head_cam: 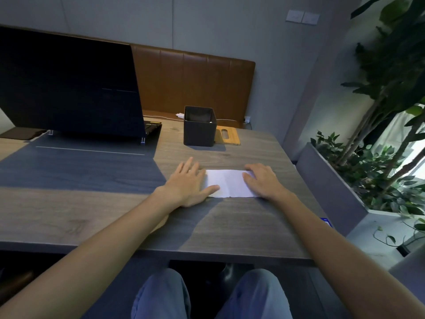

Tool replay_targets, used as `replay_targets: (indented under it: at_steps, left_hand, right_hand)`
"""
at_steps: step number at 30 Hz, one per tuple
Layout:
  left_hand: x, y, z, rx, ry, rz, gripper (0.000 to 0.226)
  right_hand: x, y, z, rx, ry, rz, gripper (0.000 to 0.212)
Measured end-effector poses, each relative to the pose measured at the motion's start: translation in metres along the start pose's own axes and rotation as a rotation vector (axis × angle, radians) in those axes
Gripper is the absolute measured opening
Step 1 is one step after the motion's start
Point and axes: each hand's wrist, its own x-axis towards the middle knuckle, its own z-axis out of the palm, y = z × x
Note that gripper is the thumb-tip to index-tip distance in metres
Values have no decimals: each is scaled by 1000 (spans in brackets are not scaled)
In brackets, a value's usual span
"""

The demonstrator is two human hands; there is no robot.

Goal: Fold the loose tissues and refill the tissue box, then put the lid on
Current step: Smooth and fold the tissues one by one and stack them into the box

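- white tissue [226, 183] lies flat on the worktop [230, 226], a bit in front of the open black tissue box [199, 132]
- left hand [187, 184] and right hand [261, 180] are both spread flat, pressing down its two ends and gripping nothing
- wooden lid [227, 135] sits just right of the box

Dim room, daylight from right

A white tissue [226, 183] is lying flat on the wooden table [230, 229]. The left hand [188, 185] is pressing on the tissue's left end with straight fingers, its thumb lying across the near left corner. The right hand [262, 180] is pressing flat on the right end. Farther back, the black tissue box [199, 132] is standing open, and the wooden lid [227, 135] is lying flat just to its right. A dark laptop [69, 88] is standing at the far left.
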Motion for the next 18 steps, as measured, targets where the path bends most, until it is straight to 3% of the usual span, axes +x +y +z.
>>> replay_targets:
  at_steps: [3,6,12,18]
  left_hand:
    - [8,19,6,-90,-4,45,73]
    - [16,26,19,-102,-68,36,65]
    - [30,20,27,-81,-62,34,67]
    - [46,32,25,-66,-73,20,67]
  right_hand:
    - [9,-3,-9,-21,2,50,36]
    - [12,-3,-16,117,-24,90,21]
    - [11,5,-21,259,-11,64,22]
    - [12,-3,-36,496,147,157,30]
